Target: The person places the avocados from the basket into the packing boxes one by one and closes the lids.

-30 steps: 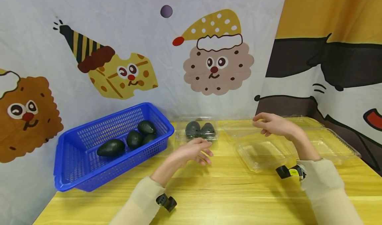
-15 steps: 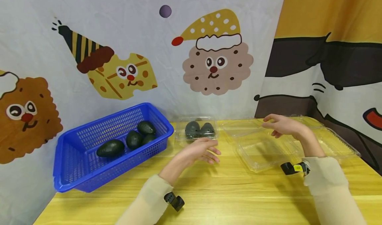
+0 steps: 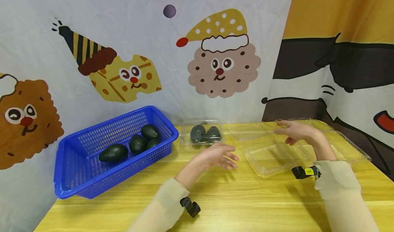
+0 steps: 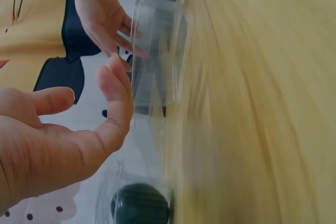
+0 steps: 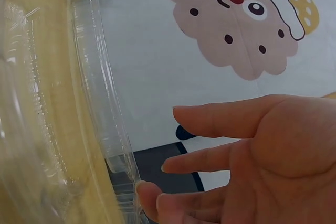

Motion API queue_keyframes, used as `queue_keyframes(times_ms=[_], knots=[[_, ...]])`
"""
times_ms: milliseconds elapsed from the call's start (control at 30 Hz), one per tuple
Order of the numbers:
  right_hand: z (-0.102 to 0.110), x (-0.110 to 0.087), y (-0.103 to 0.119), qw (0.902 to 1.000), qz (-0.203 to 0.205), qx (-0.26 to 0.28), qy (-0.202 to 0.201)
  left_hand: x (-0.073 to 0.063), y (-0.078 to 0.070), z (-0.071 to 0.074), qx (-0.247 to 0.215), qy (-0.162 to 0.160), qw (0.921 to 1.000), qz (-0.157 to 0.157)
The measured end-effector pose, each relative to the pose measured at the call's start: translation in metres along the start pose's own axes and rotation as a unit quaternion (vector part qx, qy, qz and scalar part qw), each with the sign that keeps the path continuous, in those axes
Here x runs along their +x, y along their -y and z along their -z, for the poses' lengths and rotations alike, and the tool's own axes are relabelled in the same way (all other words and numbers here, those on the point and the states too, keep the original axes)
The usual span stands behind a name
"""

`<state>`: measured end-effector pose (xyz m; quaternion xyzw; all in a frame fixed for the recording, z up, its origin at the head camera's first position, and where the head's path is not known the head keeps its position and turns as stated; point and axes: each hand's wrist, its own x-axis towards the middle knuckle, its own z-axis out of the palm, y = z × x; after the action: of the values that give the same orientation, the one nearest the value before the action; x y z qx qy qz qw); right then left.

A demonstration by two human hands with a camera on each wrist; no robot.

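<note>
Over the table, my left hand [image 3: 215, 156] hovers in front of a closed clear plastic box [image 3: 184, 139] with two dark avocados [image 3: 198, 133] inside. Its fingers are loosely bent and hold nothing. My right hand [image 3: 297, 132] hangs above an opened clear plastic clamshell box [image 3: 267, 156], fingers apart with nothing between them. In the right wrist view the fingertips come near the rim of a clear plastic box [image 5: 105, 87]; whether they touch it I cannot tell. The left wrist view shows the left thumb and fingers apart, with a clear box [image 4: 157, 51] beyond.
A blue perforated basket [image 3: 117, 177] stands at the left, holding several avocados [image 3: 113, 153]. Another clear plastic container [image 3: 341, 146] lies at the far right. Behind the wooden table [image 3: 215, 204] hangs a white cloth with cartoon prints [image 3: 223, 67].
My left hand has moved to the right, away from the box with avocados toward the opened clamshell. My right hand has shifted right over the clear containers. Nothing was picked up.
</note>
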<state>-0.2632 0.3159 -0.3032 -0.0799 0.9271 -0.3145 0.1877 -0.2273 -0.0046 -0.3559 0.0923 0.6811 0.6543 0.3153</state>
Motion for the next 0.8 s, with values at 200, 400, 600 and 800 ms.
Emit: queue_keyframes(times_ms=[200, 400, 600, 800], knots=[[-0.001, 0.001, -0.005, 1.0, -0.004, 0.006, -0.005, 0.01, 0.003, -0.012, 0.012, 0.012, 0.9998, 0.001], [0.0, 0.003, -0.01, 0.9998, 0.003, 0.018, 0.011, 0.015, 0.005, -0.021, 0.01, 0.019, 0.9998, 0.0], [0.0, 0.005, -0.012, 0.9992, 0.003, 0.031, 0.025, 0.016, 0.007, -0.022, 0.015, 0.021, 0.9997, 0.0], [-0.002, 0.006, -0.015, 0.9981, 0.012, 0.05, 0.035, 0.016, 0.01, -0.02, 0.02, 0.007, 0.9998, 0.002]])
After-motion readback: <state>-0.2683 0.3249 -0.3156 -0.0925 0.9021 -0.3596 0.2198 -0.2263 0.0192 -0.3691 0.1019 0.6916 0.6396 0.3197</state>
